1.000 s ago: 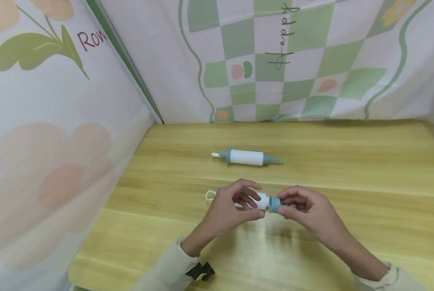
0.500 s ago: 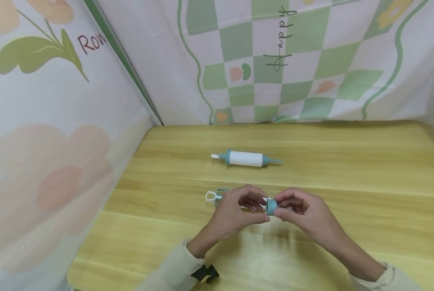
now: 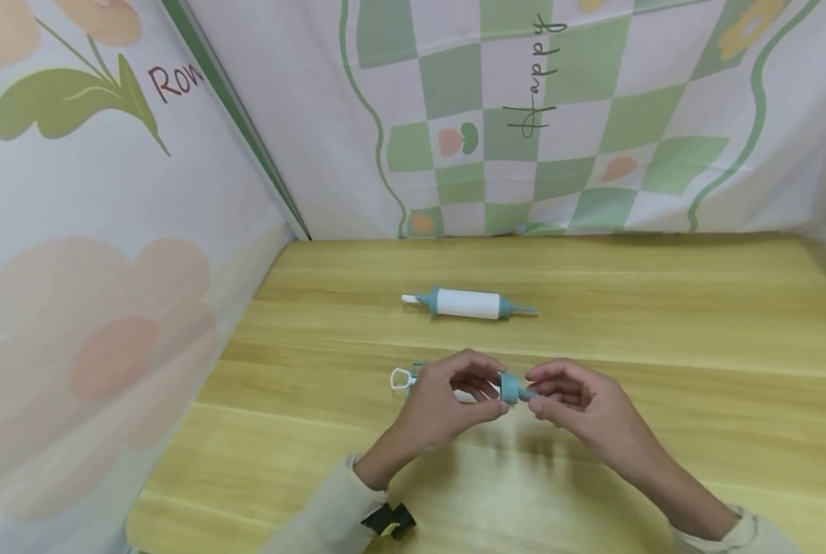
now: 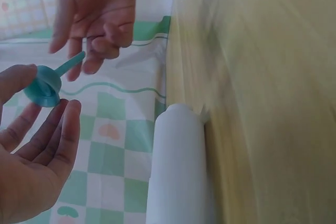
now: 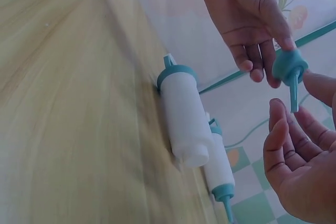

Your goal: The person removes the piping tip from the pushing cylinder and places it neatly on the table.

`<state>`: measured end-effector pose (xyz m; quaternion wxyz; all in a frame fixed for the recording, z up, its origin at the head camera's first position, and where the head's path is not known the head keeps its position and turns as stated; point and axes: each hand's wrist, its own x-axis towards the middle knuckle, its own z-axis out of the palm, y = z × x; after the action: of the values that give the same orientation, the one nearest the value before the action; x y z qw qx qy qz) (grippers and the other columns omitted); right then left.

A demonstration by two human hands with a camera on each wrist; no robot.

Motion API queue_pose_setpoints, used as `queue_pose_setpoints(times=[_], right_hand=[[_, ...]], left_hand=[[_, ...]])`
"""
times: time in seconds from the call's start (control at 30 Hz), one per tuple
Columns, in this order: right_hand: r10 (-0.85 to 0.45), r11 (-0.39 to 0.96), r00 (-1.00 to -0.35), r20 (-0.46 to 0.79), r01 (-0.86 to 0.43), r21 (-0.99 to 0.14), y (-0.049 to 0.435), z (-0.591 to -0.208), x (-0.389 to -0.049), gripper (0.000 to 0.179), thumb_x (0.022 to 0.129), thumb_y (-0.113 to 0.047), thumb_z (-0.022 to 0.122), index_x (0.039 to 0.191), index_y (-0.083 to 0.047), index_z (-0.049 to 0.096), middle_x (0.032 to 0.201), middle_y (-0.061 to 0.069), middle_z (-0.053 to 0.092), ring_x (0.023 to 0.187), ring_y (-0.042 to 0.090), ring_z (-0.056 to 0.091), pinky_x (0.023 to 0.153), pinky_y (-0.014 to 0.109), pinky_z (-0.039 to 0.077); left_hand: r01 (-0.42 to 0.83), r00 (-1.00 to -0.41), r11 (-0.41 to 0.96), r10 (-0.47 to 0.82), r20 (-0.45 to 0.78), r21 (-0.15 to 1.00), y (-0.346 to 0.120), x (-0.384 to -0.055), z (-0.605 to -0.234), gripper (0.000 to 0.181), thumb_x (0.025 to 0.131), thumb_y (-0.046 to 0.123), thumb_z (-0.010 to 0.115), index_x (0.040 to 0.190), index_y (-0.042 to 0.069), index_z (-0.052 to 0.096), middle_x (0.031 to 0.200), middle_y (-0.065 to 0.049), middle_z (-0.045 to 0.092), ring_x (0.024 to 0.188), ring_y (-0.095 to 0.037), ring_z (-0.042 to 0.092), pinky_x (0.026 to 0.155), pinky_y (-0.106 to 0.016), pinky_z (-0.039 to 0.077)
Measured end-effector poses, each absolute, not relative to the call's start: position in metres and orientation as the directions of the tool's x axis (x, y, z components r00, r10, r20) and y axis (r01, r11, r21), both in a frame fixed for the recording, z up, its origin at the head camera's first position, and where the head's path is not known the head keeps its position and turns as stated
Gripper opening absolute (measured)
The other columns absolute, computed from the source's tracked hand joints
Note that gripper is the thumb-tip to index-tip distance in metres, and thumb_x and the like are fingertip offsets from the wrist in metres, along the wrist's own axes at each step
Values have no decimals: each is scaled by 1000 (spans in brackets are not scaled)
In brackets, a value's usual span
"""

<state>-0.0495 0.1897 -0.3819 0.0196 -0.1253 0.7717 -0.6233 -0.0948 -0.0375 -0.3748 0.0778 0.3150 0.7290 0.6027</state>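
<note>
A: What are the person's hands doing?

B: The left hand (image 3: 436,400) pinches the teal nozzle cap (image 3: 509,388) by its wide end, between thumb and fingers. The right hand (image 3: 586,400) is relaxed, thumb and fingertips parted about the cap's slim spout (image 5: 294,95); whether they touch it cannot be told.

A: What has just changed?

B: A second ago the right hand alone held the cap, and the left hand was apart from it. Now the cap is a little farther left and in the left hand's pinch. The work seems to be at a change of grip, with the cap still off.

A: Off what?

B: Probably the near syringe (image 5: 181,108), lying just beyond the left hand and partly hidden by it in the head view. Its white neck (image 5: 195,156) is bare, and its white loop handle (image 3: 401,378) sticks out to the left of that hand.

A: And the count?

B: Two hands, one loose cap between them, raised above the wooden table (image 3: 662,308). Two syringes: the near one uncapped, and the far syringe (image 3: 468,304) out past the left hand, its own teal nozzle (image 3: 523,310) fitted and pointing toward the right hand's side. Beyond that hang a checked cloth (image 3: 579,115) straight ahead and a flowered cloth (image 3: 38,192) to the left hand's side.
</note>
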Motion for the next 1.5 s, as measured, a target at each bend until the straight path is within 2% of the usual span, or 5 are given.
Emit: queue_pose_setpoints(times=[0.47,0.8,1.03,1.27,1.5], right_hand=[[-172,183,-972,160,-191,-964,193,-390,-49,24,98,-6,64,121,2,59,100,17,69,81,27,68,66,30,56],[-125,192,-976,177,-199,-961,187,-385,-51,16,94,-4,69,109,2,65,93,11,68,75,25,67,64,29,56],[-107,237,-978,180,-201,-950,187,-382,-50,10,94,-5,70,102,0,67,90,16,69,73,22,66,64,28,56],[-109,232,-976,189,-210,-950,185,-382,-50,10,94,-5,70,101,0,67,88,11,69,73,23,66,64,28,56],[-111,214,-976,190,-210,-954,183,-382,-51,13,93,-5,71,104,1,66,88,11,68,72,26,66,64,31,57]], left_hand=[[366,-811,80,516,276,927,-46,-99,-368,32,86,3,78,116,5,66,102,-3,70,86,-11,67,80,-38,57],[362,-802,70,531,272,930,-45,-99,-369,31,86,3,78,114,3,67,102,-4,70,86,-11,67,80,-38,58],[319,-808,52,537,243,946,-44,-99,-373,29,85,0,78,112,1,67,102,-5,70,89,-12,68,82,-39,57],[294,-811,30,538,233,955,-44,-98,-376,35,84,0,80,115,0,65,105,-6,70,92,-12,69,83,-38,57],[290,-810,27,539,231,957,-41,-98,-378,31,83,-1,80,110,1,67,106,-5,70,91,-12,69,82,-39,58]])
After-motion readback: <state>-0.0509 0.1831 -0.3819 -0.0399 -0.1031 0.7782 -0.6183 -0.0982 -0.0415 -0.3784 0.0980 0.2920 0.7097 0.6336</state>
